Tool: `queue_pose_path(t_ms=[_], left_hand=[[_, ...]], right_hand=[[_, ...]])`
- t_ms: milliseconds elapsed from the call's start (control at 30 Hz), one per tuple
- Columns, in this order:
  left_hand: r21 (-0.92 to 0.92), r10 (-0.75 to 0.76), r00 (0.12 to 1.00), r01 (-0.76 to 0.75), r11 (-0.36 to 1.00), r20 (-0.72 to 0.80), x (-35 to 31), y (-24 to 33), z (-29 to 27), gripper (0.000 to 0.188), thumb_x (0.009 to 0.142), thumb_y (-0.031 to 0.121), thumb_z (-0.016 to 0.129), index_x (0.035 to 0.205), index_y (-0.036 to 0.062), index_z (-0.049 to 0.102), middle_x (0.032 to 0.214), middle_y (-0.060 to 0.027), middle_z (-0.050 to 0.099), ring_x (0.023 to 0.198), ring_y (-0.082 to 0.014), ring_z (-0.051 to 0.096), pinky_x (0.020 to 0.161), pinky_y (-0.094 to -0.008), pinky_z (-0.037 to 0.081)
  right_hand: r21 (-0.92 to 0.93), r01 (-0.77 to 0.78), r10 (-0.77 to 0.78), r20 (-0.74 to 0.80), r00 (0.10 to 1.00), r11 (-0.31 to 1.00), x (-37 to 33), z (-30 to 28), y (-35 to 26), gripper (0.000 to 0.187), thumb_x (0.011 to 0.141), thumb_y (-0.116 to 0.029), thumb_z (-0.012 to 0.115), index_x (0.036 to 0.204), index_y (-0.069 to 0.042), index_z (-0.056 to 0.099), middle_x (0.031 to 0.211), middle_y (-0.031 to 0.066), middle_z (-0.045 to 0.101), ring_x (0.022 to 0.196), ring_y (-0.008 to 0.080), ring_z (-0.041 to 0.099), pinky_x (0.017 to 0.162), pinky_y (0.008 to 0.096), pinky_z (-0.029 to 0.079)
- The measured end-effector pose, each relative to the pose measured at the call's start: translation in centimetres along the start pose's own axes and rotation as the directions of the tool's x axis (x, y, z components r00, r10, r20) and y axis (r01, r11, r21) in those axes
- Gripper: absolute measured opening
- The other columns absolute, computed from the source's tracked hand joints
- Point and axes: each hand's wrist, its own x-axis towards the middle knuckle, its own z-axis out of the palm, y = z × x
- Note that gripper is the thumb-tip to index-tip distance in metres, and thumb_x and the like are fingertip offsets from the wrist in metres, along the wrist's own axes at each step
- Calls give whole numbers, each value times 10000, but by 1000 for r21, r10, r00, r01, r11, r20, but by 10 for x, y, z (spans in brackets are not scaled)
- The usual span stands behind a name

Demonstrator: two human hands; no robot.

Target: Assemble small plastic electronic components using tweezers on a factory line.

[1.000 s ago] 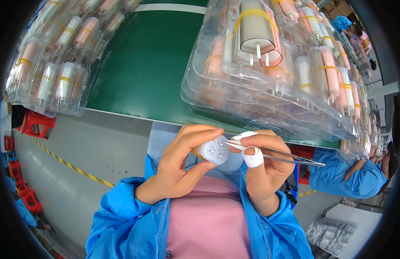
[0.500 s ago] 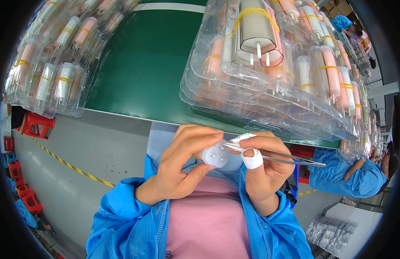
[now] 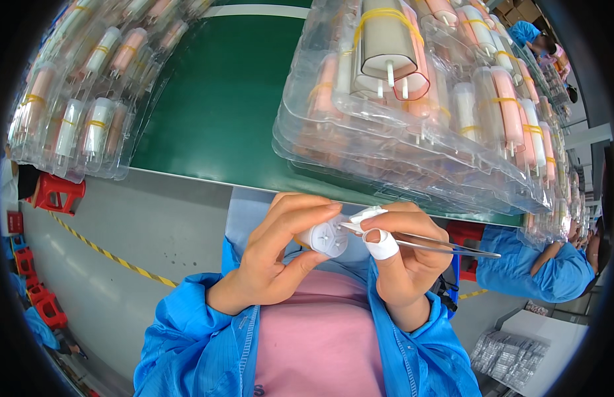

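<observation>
My left hand (image 3: 274,245) is closed round a bundle of whitish translucent tubes (image 3: 329,239), their end faces with small thin stems turned to the right. Part of a yellow rubber band shows beside the fingers. My right hand (image 3: 409,251) grips a pair of metal tweezers (image 3: 452,249), whose rear end sticks out to the right. The tweezers' pale tips reach the tube ends; whether they pinch anything is too small to tell. White tape (image 3: 382,245) wraps my right thumb, and more white wrapping (image 3: 368,216) covers a fingertip. Both hands are just before the table's near edge.
Stacked clear plastic trays (image 3: 386,142) of pink, grey and white tubes, banded in yellow, stand on the green table (image 3: 221,86) at right. More trays (image 3: 75,126) are at left. A red stool (image 3: 58,193) is on the floor. A blue-sleeved person (image 3: 538,264) works at right.
My right hand has shifted slightly left, bringing the tweezers' tips closer over the tube ends. The left hand and its bundle have hardly moved.
</observation>
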Motion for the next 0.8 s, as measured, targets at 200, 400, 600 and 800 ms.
queue_pose_path(t_ms=[200, 400, 600, 800], left_hand=[[34, -11, 1000, 10, 999, 9, 0, 1, -2, 476, 721, 6, 668, 1178, -36, 539, 1171, -180, 547, 1028, -312, 511, 875, -376, 408], [185, 33, 998, -44, 982, 61, 2, 0, -6, 495, 695, -10, 687, 1171, -14, 553, 1150, -168, 557, 1020, -313, 511, 856, -365, 420], [111, -53, 996, 45, 993, 70, 1, 1, -6, 490, 714, -44, 667, 1187, -7, 543, 1166, -154, 545, 1069, -286, 508, 897, -349, 421], [-345, -185, 980, 198, 917, 71, 0, 5, -4, 478, 800, 57, 651, 1232, -24, 461, 1190, -191, 513, 1129, -262, 506, 951, -368, 407]], right_hand=[[-68, 28, -26, 30, 999, 997, 4, 2, 1, 130, 718, 22, 684, 845, 5, 663, 765, 130, 655, 644, 191, 629, 573, 260, 490], [-122, 31, -22, 73, 997, 992, 5, 1, 1, 136, 712, 13, 680, 846, 4, 664, 743, 118, 649, 614, 204, 618, 557, 269, 481], [-54, -101, 108, 135, 985, 993, 13, -3, -2, 126, 741, 17, 671, 867, 21, 664, 782, 100, 654, 668, 159, 614, 593, 258, 477], [185, -173, 189, -73, 979, 967, -3, -2, -2, 139, 740, 34, 670, 875, 47, 643, 801, 129, 649, 733, 175, 610, 647, 258, 472]])
